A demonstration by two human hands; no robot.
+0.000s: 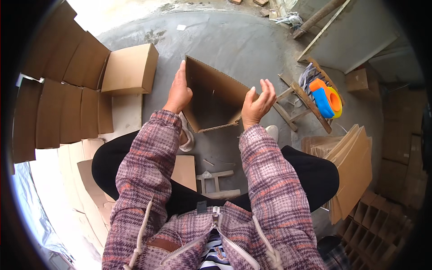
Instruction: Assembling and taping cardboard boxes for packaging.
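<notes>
Head cam — carton (216, 87) v. dark inside, bttm unclear.

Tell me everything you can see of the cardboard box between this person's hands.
It is a plain brown box, apparently corrugated cardboard, with its open end facing up toward the viewer. The opening looks skewed, like a lopsided diamond, and the inside is shadowed; whether its bottom is closed is unclear. The left hand lies flat along its left side, and the right hand is at its right corner. Grey floor surrounds it in view.
</notes>
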